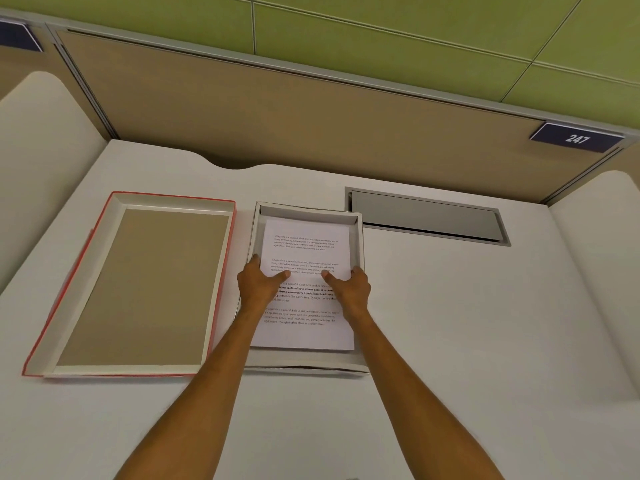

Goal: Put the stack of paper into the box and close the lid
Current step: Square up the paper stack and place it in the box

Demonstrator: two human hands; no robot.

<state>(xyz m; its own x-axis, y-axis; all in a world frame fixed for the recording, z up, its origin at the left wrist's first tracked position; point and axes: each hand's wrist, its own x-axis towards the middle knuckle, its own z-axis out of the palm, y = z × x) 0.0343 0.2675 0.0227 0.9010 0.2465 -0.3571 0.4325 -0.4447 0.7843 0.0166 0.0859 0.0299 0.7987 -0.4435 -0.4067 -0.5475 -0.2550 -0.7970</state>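
A white stack of paper with printed text lies inside the shallow white box at the middle of the desk. My left hand grips the stack's left edge, thumb on top. On the opposite edge, my right hand holds it the same way. The near part of the stack sits above the box's front wall. The lid, red outside with a brown inner face, lies upside down to the left of the box.
A grey cable hatch is set into the white desk right of the box. A tan partition closes the back, with a sign reading 247. Curved white dividers stand at both sides.
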